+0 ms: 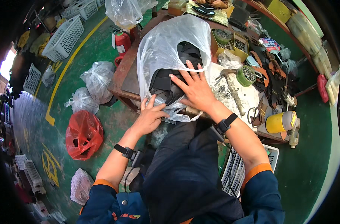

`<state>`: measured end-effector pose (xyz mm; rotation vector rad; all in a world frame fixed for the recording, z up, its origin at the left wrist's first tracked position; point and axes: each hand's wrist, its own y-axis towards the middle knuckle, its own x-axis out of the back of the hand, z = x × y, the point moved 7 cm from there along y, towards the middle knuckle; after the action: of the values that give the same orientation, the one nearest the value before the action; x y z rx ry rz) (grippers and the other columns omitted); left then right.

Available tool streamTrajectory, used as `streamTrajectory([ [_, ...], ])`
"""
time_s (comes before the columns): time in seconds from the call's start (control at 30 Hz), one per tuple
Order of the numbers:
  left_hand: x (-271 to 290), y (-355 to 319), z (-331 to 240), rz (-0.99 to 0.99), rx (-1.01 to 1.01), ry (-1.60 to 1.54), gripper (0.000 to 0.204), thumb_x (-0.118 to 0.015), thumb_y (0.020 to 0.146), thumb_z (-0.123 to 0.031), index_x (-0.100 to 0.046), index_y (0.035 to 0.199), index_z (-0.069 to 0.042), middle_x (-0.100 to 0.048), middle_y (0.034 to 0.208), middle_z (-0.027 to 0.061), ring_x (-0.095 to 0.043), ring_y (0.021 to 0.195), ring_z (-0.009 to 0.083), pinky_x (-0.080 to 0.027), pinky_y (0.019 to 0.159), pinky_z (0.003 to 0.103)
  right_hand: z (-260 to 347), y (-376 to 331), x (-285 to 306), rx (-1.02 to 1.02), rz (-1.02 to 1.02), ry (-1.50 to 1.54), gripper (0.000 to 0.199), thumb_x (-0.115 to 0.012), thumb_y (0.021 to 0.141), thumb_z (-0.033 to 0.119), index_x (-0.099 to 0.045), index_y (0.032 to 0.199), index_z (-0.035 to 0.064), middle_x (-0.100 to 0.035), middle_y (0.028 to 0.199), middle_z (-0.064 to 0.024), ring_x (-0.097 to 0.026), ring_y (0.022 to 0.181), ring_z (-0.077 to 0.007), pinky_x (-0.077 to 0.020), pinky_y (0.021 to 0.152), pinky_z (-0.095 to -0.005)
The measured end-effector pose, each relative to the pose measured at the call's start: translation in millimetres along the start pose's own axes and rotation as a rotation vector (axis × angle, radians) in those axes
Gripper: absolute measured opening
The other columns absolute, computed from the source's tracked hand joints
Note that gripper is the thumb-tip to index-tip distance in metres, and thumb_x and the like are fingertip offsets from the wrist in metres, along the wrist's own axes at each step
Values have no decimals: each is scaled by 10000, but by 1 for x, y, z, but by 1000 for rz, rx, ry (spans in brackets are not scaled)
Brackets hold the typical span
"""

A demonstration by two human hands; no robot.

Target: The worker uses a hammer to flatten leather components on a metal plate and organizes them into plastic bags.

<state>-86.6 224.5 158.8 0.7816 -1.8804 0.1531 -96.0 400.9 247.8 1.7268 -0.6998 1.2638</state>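
A translucent white plastic bag (166, 41) lies on the near left part of the workbench with its mouth toward me. Dark flat pieces, perhaps straps or cut material (163, 83), show through its openings. My right hand (199, 91) rests with fingers spread over the bag's mouth, its fingertips on or just above the dark pieces. At the bag's lower left edge, my left hand (149, 117) touches the plastic, fingers apart and slightly bent. Neither hand is visibly wrapped round anything.
Right of the bag are a hammer (233, 91), scissors (255, 116), a green tub of small metal bits (246, 76) and a yellow jug (278, 122). A red bag (84, 135), white bags (98, 82) and a fire extinguisher (122, 44) stand on the floor at left.
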Motion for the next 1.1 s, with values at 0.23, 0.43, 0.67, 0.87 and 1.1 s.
streamTrajectory([
  [0.23,17,10,1,-220,142,-27,208,-533,762,-25,-653,920,-86,-579,1359,145,-377,1399,421,-163,1168,567,-4,10,-5,-47,-32,89,991,-866,643,413,-397,1503,265,-370,1528,-110,-249,1451,-426,-280,1135,-605],
  [0.43,40,23,8,-263,272,144,341,-598,750,-101,-551,1078,-21,-624,1108,150,-565,1172,333,-289,1109,524,-29,-1,-18,-221,-90,194,844,-775,752,459,-431,1480,207,-364,1552,-101,-280,1423,-474,-342,1133,-526],
  [0.67,35,34,30,-185,342,208,366,-643,724,-165,-610,1067,-43,-630,1081,124,-559,1119,306,-318,1055,513,-27,4,-20,-275,-108,267,847,-776,746,424,-435,1473,156,-342,1571,-102,-273,1419,-501,-308,1161,-521],
  [0.87,42,55,31,100,139,270,388,-597,737,-106,-643,1121,-113,-619,1069,125,-541,1106,347,-328,1039,503,-30,3,-27,-367,-86,279,1008,-795,665,487,-379,1501,108,-278,1595,-151,-200,1434,-532,-285,1131,-615],
  [1.1,43,73,47,64,11,-68,507,-506,751,-64,-565,1251,-9,-552,1202,243,-458,1204,426,-352,1054,458,-23,18,-14,-521,-41,239,1241,-833,592,621,-285,1522,8,-201,1593,-222,-142,1445,-542,-327,1091,-639],
])
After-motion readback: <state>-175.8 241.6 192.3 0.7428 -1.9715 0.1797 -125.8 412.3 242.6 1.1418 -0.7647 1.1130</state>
